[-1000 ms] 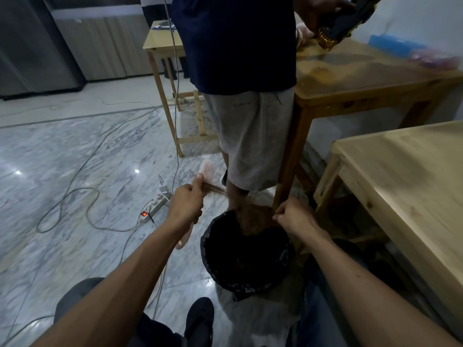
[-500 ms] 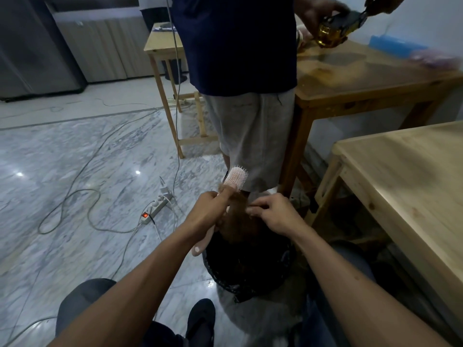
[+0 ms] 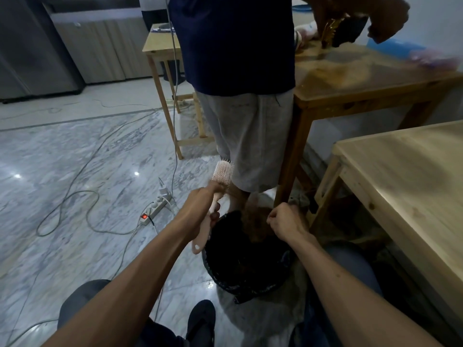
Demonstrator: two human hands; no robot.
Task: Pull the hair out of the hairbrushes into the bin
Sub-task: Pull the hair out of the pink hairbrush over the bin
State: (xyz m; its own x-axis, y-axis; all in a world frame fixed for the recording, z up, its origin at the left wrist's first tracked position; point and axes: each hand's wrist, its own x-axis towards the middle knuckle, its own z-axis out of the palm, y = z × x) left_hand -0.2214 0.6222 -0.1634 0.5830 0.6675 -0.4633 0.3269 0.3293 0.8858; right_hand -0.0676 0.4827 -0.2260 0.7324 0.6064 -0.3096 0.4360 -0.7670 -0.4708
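**A:** Pale pink round plastic hairbrush (image 3: 220, 182) held just above the left rim of the bin, bristled barrel tilted up and away, handle end poking down past the wrist. Gripped around the handle by the left hand (image 3: 204, 204), fingers wrapped tight.

**B:** And the hair?

**A:** Clump of reddish-brown hair (image 3: 253, 219) hanging over the far side of the round bin lined with a black plastic bag (image 3: 248, 276). Some strands near the base of the barrel too, blurry though. Right hand (image 3: 285, 222) curled into a loose fist over the bin's right edge, just beside the clump. Fingers closed, but can't tell whether actually pinching hair or not, fingertips hidden.

**B:** Anything else around?

**A:** Bin sitting on a grey-white marble floor (image 3: 75, 171). Light wooden table (image 3: 406, 191) off to the right. Standing just behind the bin, a second person in a dark navy shirt and grey shorts (image 3: 250, 136), next to a darker brown wooden table (image 3: 363, 78). White power strip with a lit red switch (image 3: 155, 209) on the floor to the left, cables looping off from it.
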